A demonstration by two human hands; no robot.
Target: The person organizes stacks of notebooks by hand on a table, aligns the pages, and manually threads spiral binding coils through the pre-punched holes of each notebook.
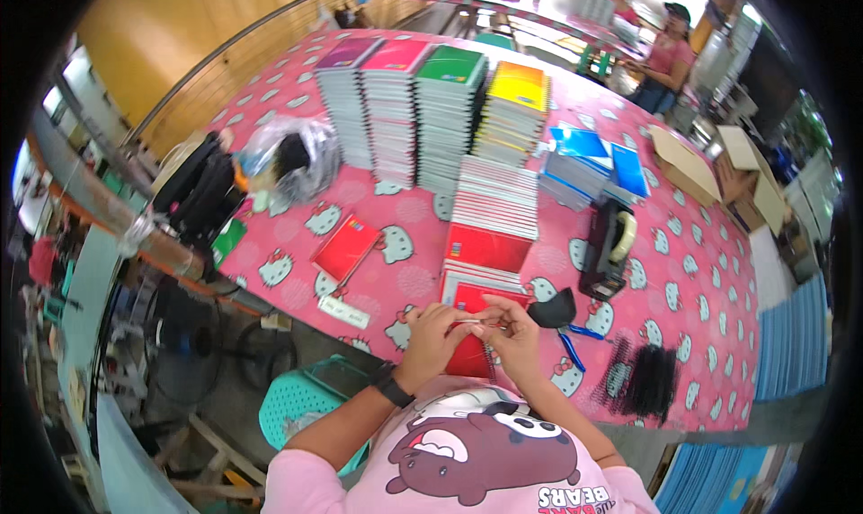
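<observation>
My left hand [431,336] and my right hand [512,336] meet at the table's near edge, fingertips pinched together. Between them shows a thin pale piece, too small to name. Right beneath them lies a red notebook [469,359], partly covered by my fingers. Just beyond, a row of red-covered notebooks [490,247] leans in overlapping layers. To the right of my right hand are a black cup-shaped cloth item [553,309] and blue-handled pliers [573,348]. A heap of black binding coils [649,384] sits farther right.
Tall notebook stacks in purple [346,54], pink [397,56], green [452,66] and yellow [519,86] stand behind. Blue notebooks [577,168], a black tape dispenser [607,249] and cardboard boxes [742,177] are rightward. Leftward lie a single red notebook [346,249] and a plastic bag [301,159].
</observation>
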